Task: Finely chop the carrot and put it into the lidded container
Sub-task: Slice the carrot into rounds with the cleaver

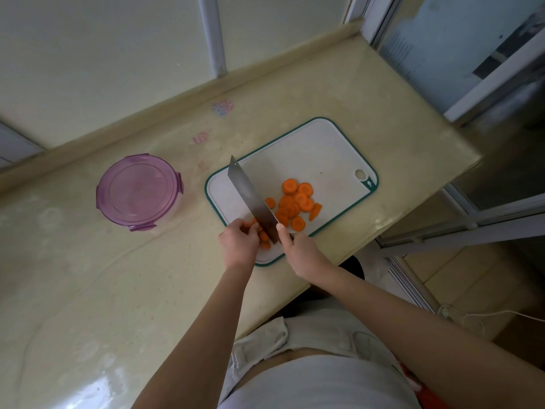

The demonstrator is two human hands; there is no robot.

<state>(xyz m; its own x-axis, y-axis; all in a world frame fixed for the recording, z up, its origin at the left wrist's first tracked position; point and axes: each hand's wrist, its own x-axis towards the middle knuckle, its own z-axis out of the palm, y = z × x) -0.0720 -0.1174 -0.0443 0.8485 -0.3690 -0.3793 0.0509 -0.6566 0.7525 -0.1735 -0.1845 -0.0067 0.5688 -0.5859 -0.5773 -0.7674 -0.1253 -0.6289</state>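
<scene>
A white cutting board (309, 149) with a green rim lies on the counter. Several orange carrot slices (296, 202) are piled on its near right part. My right hand (300, 250) grips the handle of a broad cleaver (250, 199), its blade standing on the board and pointing away to the left. My left hand (240, 242) holds a small stack of carrot pieces (264, 237) with curled fingers, right against the blade's left side. A round container with a purple clip lid (138, 191) stands shut on the counter, left of the board.
The beige counter (88, 290) runs left and towards me; its edge drops off just right of the board. A tiled wall and raised ledge stand behind. A sliding glass door and a white cable on the floor lie to the right.
</scene>
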